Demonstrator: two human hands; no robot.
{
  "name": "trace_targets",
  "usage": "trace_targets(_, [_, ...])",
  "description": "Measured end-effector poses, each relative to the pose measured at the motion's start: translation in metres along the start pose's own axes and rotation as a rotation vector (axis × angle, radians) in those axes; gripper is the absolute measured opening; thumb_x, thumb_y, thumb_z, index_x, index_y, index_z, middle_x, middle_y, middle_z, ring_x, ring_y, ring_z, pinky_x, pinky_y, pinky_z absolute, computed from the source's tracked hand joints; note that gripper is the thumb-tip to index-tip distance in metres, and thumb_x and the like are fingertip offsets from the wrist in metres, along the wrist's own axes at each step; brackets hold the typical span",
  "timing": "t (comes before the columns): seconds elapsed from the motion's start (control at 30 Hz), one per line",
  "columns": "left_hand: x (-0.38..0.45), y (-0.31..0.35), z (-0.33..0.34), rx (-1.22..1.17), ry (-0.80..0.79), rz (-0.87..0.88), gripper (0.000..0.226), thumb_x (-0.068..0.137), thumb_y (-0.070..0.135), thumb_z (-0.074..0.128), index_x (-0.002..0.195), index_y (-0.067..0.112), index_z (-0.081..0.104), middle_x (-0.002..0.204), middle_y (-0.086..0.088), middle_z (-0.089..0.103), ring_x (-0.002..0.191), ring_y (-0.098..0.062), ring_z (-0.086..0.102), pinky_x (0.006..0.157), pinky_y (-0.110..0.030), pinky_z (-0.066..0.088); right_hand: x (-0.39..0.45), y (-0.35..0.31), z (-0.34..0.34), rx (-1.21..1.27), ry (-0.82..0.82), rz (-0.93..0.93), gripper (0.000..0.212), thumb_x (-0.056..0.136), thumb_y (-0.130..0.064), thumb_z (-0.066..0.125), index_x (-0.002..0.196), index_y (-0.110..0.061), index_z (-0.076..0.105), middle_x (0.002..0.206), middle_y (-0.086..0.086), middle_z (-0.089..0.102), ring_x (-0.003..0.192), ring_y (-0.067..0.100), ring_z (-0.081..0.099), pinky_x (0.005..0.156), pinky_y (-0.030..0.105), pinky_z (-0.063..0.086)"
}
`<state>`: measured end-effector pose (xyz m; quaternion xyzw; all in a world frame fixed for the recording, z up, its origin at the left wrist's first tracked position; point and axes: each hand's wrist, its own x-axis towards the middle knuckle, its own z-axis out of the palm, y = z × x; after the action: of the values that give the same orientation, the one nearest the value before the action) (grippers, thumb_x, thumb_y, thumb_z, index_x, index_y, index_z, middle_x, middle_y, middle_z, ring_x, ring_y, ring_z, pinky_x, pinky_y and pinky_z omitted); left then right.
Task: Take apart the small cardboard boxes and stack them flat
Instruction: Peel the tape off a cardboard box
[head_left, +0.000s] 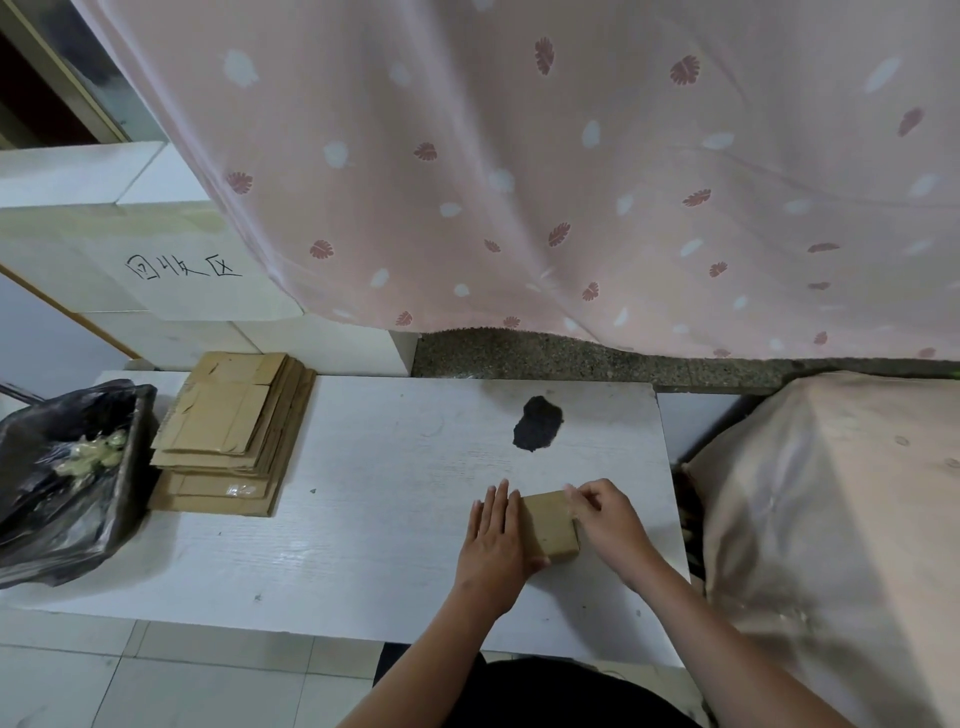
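A small brown cardboard box (549, 525) stands closed on the white table (363, 519), near its right front part. My left hand (496, 540) lies against the box's left side with straight fingers pointing away from me, the thumb at the box's near corner. My right hand (605, 514) is on the box's right side, its fingers curled and pinching at the top far right edge. At the table's far left corner lies a stack of flattened cardboard boxes (228, 431).
A bin lined with a black bag (62, 478) holding scraps sits left of the table. A black blotch (537, 423) marks the tabletop behind the box. A pink leaf-print curtain (519, 182) hangs behind. A cloth-covered bulk (831, 519) stands to the right.
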<state>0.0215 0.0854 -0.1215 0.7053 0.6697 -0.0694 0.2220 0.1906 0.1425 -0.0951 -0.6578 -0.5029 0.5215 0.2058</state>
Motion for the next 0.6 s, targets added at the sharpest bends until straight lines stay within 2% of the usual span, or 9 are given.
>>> trace_targets(0.03, [0.000, 0.001, 0.000, 0.011, -0.005, 0.001, 0.097, 0.099, 0.064, 0.035, 0.156, 0.003, -0.015, 0.164, -0.011, -0.022, 0.151, -0.027, -0.023, 0.119, -0.038, -0.020, 0.000, -0.002, 0.002, -0.043, -0.009, -0.017, 0.027, 0.088, -0.043, 0.070, 0.091, -0.019, 0.057, 0.091, -0.002, 0.064, 0.087, 0.016, 0.062, 0.069, 0.023, 0.047])
trace_targets(0.1, [0.001, 0.005, -0.001, 0.037, -0.026, -0.001, 0.096, 0.100, 0.063, 0.033, 0.155, 0.002, -0.017, 0.164, -0.014, -0.022, 0.150, -0.028, -0.024, 0.119, -0.039, -0.020, 0.000, -0.003, 0.004, -0.128, -0.014, -0.063, 0.031, 0.081, -0.027, 0.081, 0.088, -0.015, 0.053, 0.085, 0.000, 0.061, 0.079, 0.016, 0.059, 0.064, 0.020, 0.044])
trace_targets(0.2, [0.001, 0.008, -0.004, 0.060, -0.050, -0.013, 0.095, 0.101, 0.060, 0.035, 0.154, -0.001, -0.016, 0.164, -0.016, -0.021, 0.151, -0.031, -0.023, 0.120, -0.041, -0.019, -0.001, -0.004, 0.002, -0.276, 0.058, -0.141, 0.024, 0.083, -0.004, 0.071, 0.080, -0.014, 0.050, 0.078, 0.001, 0.059, 0.074, 0.022, 0.059, 0.060, 0.027, 0.046])
trace_targets(0.27, [0.003, 0.010, -0.009, 0.079, -0.053, 0.024, 0.095, 0.101, 0.054, 0.041, 0.154, -0.002, -0.015, 0.165, -0.017, -0.017, 0.151, -0.032, -0.020, 0.119, -0.041, -0.019, -0.002, -0.007, -0.002, -0.308, 0.084, -0.175, 0.024, 0.084, 0.001, 0.065, 0.081, -0.016, 0.050, 0.077, 0.001, 0.060, 0.072, 0.022, 0.061, 0.064, 0.034, 0.049])
trace_targets(0.33, [0.006, 0.016, -0.014, 0.065, -0.041, 0.118, 0.096, 0.099, 0.044, 0.054, 0.156, 0.001, -0.011, 0.167, -0.015, -0.008, 0.153, -0.029, -0.013, 0.121, -0.038, -0.017, -0.004, -0.011, -0.004, -0.287, 0.048, -0.191, 0.028, 0.084, 0.002, 0.062, 0.089, -0.023, 0.052, 0.077, 0.000, 0.063, 0.071, 0.018, 0.063, 0.064, 0.027, 0.050])
trace_targets(0.4, [0.010, 0.023, -0.017, 0.034, 0.019, 0.183, 0.100, 0.093, 0.031, 0.066, 0.158, 0.006, -0.004, 0.165, -0.013, 0.010, 0.154, -0.030, 0.004, 0.125, -0.037, -0.006, -0.007, -0.016, -0.003, -0.243, -0.022, -0.202, 0.034, 0.087, 0.002, 0.059, 0.098, -0.030, 0.056, 0.079, 0.000, 0.065, 0.072, 0.013, 0.064, 0.061, 0.017, 0.050])
trace_targets(0.47, [0.013, 0.024, -0.021, 0.029, 0.074, 0.185, 0.100, 0.087, 0.026, 0.071, 0.159, 0.013, 0.004, 0.156, -0.011, 0.025, 0.146, -0.031, 0.022, 0.125, -0.037, 0.009, -0.008, -0.020, -0.002, -0.184, -0.057, -0.204, 0.035, 0.090, 0.002, 0.055, 0.101, -0.031, 0.064, 0.083, 0.000, 0.064, 0.072, 0.011, 0.064, 0.062, 0.013, 0.050])
trace_targets(0.6, [0.017, 0.013, -0.030, 0.005, 0.091, 0.169, 0.099, 0.081, 0.031, 0.075, 0.158, 0.029, 0.013, 0.152, -0.006, 0.029, 0.139, -0.027, 0.030, 0.116, -0.037, 0.026, -0.008, -0.027, -0.010, -0.088, 0.006, -0.167, 0.029, 0.089, 0.002, 0.058, 0.094, -0.022, 0.073, 0.081, 0.001, 0.069, 0.069, 0.006, 0.066, 0.066, 0.009, 0.048])
